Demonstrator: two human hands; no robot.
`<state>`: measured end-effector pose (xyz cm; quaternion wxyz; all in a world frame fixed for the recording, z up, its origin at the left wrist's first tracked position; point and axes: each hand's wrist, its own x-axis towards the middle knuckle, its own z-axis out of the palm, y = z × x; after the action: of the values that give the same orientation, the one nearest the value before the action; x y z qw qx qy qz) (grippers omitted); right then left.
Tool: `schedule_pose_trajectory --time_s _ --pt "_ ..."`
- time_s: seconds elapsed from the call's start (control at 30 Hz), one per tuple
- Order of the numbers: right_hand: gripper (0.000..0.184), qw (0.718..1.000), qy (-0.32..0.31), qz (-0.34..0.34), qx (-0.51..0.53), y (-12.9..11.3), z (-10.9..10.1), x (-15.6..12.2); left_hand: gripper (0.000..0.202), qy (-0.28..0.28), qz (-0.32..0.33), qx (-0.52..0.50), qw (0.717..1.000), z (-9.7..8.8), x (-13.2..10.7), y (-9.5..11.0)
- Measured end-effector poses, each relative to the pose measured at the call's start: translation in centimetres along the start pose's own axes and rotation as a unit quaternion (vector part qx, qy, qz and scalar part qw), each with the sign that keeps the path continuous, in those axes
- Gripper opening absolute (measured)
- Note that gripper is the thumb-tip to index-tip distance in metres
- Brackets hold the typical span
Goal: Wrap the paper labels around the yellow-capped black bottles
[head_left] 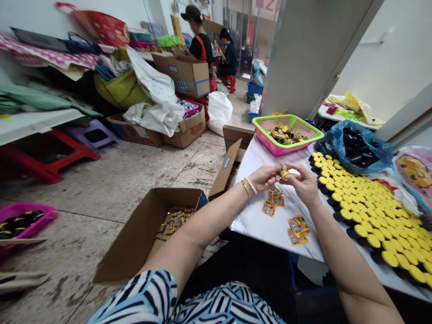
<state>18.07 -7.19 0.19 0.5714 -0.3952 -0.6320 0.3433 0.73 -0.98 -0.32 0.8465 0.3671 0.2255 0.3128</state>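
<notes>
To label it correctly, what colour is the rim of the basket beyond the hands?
The basket rim is lime green, showing best in the head view.

Single head-worn camera, facing forward and down over the wearer's own arms (205,222).
It is sitting just above the patterned shirt (229,310), viewing the left hand (265,177) and right hand (303,183) from behind, close by and right of centre. The white table (249,220) is filling the near right, the floor (168,166) is spreading leftward, and the wide view is reaching two people (201,49) far off.
</notes>
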Motion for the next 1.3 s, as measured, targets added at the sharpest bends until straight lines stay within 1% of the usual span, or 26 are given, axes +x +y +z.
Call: schedule_pose_trajectory --time_s 0.07,0.13,0.17,0.2,0.27,0.3,0.37,0.43,0.47,0.5,0.53,0.57,0.6,0.63,0.67,0.73,0.83,0.87,0.9,0.93,1.0,1.07,1.13,1.2,1.27,1.3 --pt "0.042 0.999 -0.022 -0.014 -0.042 0.2 -0.2 0.0 0.036 0.007 -0.008 0.008 1.0 -0.4 0.3 -0.2" --pt "0.031 0.998 -0.011 -0.038 -0.056 0.4 -0.3 -0.2 0.043 0.024 -0.018 0.015 0.999 -0.6 0.5 -0.2" --pt "0.026 0.998 -0.002 -0.037 -0.045 0.5 -0.3 -0.2 0.047 0.033 -0.021 0.016 0.999 -0.7 0.5 -0.2" --pt "0.025 0.999 0.001 -0.02 -0.027 0.5 -0.3 -0.1 0.049 0.037 -0.02 0.013 0.999 -0.7 0.5 0.0" --pt "0.029 0.999 0.0 0.033 -0.003 0.2 -0.2 1.1 0.049 0.044 -0.013 0.0 0.999 -0.7 0.4 0.3" --pt "0.031 0.998 0.005 0.059 -0.007 -0.1 -0.1 2.3 0.048 0.056 -0.006 -0.005 0.998 -0.7 0.3 0.5" --pt "0.038 0.995 0.034 0.086 -0.036 -1.0 -0.2 5.6 0.045 0.107 0.021 -0.006 0.994 -0.7 0.2 0.8" --pt "0.046 0.992 0.088 0.069 -0.052 -2.1 -0.9 9.6 0.044 0.166 0.056 0.012 0.985 -0.9 0.3 0.7" --pt "0.053 0.99 0.109 0.052 -0.073 -2.6 -1.5 11.5 0.042 0.183 0.072 0.026 0.98 -1.1 0.4 0.6" --pt "0.059 0.986 0.122 0.032 -0.11 -3.1 -2.4 13.1 0.04 0.187 0.083 0.043 0.978 -1.2 0.6 0.5" --pt "0.06 0.981 0.117 0.018 -0.155 -3.5 -3.4 14.2 0.039 0.183 0.092 0.061 0.977 -1.4 0.8 0.4" --pt "0.056 0.971 0.111 0.004 -0.21 -3.9 -4.6 14.7 0.037 0.176 0.101 0.08 0.976 -1.5 1.0 0.3" --pt "0.049 0.955 0.101 -0.009 -0.278 -4.3 -5.9 14.7 0.036 0.167 0.111 0.097 0.975 -1.7 1.1 0.3" --pt "0.041 0.931 0.09 -0.019 -0.353 -4.8 -7.1 14.0 0.034 0.16 0.124 0.113 0.973 -1.8 1.3 0.3" --pt "0.034 0.898 0.079 -0.027 -0.432 -5.2 -8.3 12.8 0.033 0.157 0.136 0.131 0.969 -1.9 1.3 0.3" --pt "0.026 0.818 0.051 -0.024 -0.572 -5.5 -10.5 9.5 0.029 0.154 0.157 0.172 0.96 -1.8 1.2 0.4" --pt "0.024 0.726 -0.043 0.024 -0.686 -4.0 -13.4 4.3 0.023 0.138 0.156 0.255 0.944 -1.5 0.7 0.5" --pt "0.024 0.703 -0.079 0.039 -0.706 -3.2 -14.1 3.0 0.021 0.131 0.156 0.276 0.939 -1.4 0.6 0.4" --pt "0.023 0.685 -0.101 0.045 -0.72 -2.2 -14.6 2.1 0.02 0.128 0.159 0.287 0.936 -1.3 0.5 0.4" --pt "0.025 0.674 -0.113 0.039 -0.729 -1.4 -15.0 1.4 0.02 0.126 0.162 0.297 0.933 -1.3 0.3 0.3" --pt "0.024 0.663 -0.113 0.006 -0.74 -0.5 -15.0 0.8 0.021 0.116 0.164 0.315 0.927 -1.5 0.0 0.2" --pt "0.019 0.661 -0.113 -0.018 -0.741 -0.5 -14.3 0.8 0.021 0.116 0.166 0.333 0.921 -1.8 -0.2 0.1" --pt "0.013 0.673 -0.123 -0.023 -0.729 -1.0 -13.0 1.2 0.02 0.131 0.173 0.347 0.912 -2.2 -0.2 0.1" --pt "0.013 0.698 -0.142 -0.015 -0.701 -1.6 -11.4 1.6 0.019 0.147 0.175 0.361 0.904 -2.6 -0.1 0.1" --pt "0.021 0.72 -0.158 -0.004 -0.676 -1.6 -9.7 1.6 0.018 0.153 0.17 0.378 0.897 -3.0 0.1 0.1" --pt "0.027 0.724 -0.163 0.0 -0.67 -1.5 -9.1 1.4 0.018 0.153 0.165 0.385 0.895 -3.1 0.2 0.1"
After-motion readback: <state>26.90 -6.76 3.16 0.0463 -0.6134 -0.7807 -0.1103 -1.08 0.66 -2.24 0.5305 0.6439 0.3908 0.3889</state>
